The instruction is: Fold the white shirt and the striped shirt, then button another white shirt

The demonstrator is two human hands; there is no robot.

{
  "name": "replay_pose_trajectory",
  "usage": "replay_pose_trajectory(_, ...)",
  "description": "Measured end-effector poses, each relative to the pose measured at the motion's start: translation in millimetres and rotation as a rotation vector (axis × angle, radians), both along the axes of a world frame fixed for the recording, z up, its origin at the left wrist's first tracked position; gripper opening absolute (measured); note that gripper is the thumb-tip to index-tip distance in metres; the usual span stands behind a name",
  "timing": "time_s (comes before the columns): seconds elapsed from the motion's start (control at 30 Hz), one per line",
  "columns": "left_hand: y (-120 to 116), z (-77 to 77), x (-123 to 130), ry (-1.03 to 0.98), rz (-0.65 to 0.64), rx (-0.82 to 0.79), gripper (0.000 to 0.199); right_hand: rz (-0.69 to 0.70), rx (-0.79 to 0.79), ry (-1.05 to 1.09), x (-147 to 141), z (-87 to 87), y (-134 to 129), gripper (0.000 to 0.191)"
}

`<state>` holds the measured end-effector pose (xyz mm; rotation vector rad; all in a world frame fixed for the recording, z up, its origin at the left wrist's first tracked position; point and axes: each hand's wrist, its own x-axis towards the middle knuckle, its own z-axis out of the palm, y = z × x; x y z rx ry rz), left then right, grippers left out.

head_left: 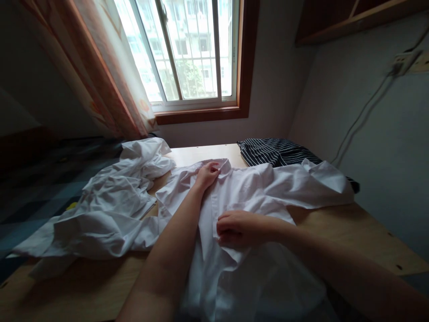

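A white long-sleeved shirt [248, 188] lies spread over the wooden table, its collar toward the window and its front placket running toward me. My left hand [208, 173] is at the collar, fingers closed on the fabric beside the neck opening. Lower down, my right hand [234, 228] is curled at the placket, its fingers bent over the cloth; the fingertips are in shadow, but they appear to pinch the shirt's edge. One sleeve stretches right across the table, while the other side reaches left toward more white cloth.
Crumpled white clothes [117, 192] lie at the left, beside a dark checked bed cover [30, 179]. A black striped garment [275, 152] rests on the table's [362, 232] far right. Beyond are a window [191, 53], a curtain [97, 67] and a cord [360, 114] on the wall.
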<state>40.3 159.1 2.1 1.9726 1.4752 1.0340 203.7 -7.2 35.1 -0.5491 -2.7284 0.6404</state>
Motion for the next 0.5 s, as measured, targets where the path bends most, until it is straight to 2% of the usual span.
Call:
replay_pose_trajectory(0.1, -1, 2.3, 1, 0.021, -0.017, 0.002, 0.032, 0.044, -0.102, -0.010, -3, 2.6, -8, 0.018)
replay_pose_trajectory(0.23, -1, 4.4, 3, 0.035, 0.006, 0.032, 0.026, -0.074, -0.075, 0.035, -9, -3.7, -12, 0.016)
replay_pose_trajectory(0.37, 1, 3.6, 3, 0.100, -0.082, 0.070, 0.043, -0.096, -0.160, 0.152, 1, -6.5, 6, 0.025)
replay_pose_trajectory(0.43, 2, 2.5, 3, 0.181, -0.134, 0.110, 0.044, -0.214, -0.133, 0.229, 15, -6.1, 24, 0.027)
replay_pose_trajectory(0.5, 4, 1.1, 2, 0.247, -0.148, 0.152, 0.040, -0.439, 0.042, 0.281, 36, -5.9, 46, 0.021)
